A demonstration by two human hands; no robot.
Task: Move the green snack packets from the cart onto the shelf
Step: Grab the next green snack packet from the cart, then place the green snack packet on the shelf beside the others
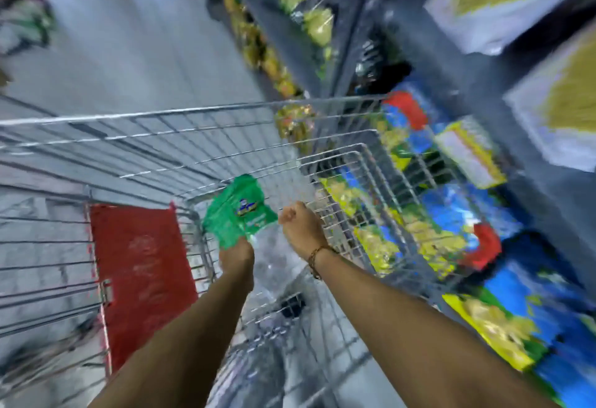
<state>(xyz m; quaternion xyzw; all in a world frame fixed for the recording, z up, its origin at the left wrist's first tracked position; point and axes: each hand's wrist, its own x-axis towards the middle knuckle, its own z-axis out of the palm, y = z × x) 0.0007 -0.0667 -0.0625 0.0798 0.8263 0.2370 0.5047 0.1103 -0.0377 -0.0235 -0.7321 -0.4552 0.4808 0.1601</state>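
Left hand [237, 256] clamped on the bottom edge of a green packet [238, 211], glossy, crinkled, blue-and-yellow logo, blurred, held at centre frame over the cart [200, 111]. Right hand [298, 225] curled in a fist, holding nothing visible. Shelf [429, 201] at right.

Both my arms are stretched forward and down, bare to the elbow, forearms roughly parallel with the left a bit lower in view. My left hand [236, 257] is closed in a grip, back of the hand toward me, pinching the bottom edge of a green packet [237, 212] that stands up above the knuckles. My right hand [300, 224] is curled into a loose fist holding nothing I can make out, a thin bracelet [317, 259] around its wrist; heavy blur, so finger detail is unclear.
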